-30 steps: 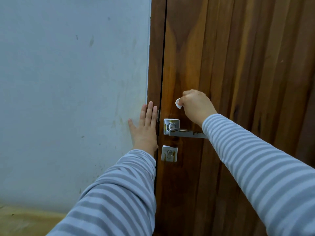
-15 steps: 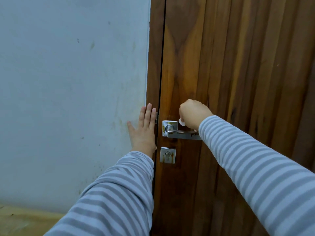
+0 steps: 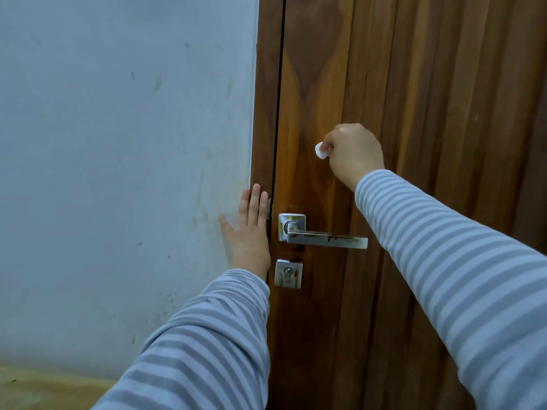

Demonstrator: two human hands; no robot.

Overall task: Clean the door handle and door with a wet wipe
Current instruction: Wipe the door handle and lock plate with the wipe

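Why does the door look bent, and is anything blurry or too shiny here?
Head view: the wide lens bows the door edges; light is soft and bluish, no hard shadows; the door handle shows mild sheen, not glare; right hand and wet wipe look slightly soft.

scuffed pale wall [image 3: 118,173], square keyhole plate [image 3: 288,274], tan floor [image 3: 44,389]

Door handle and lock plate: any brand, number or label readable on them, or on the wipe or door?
None. The door handle and lock plate show only brownish smears, no lettering. The wet wipe in the right hand, the door and the wall are unmarked.
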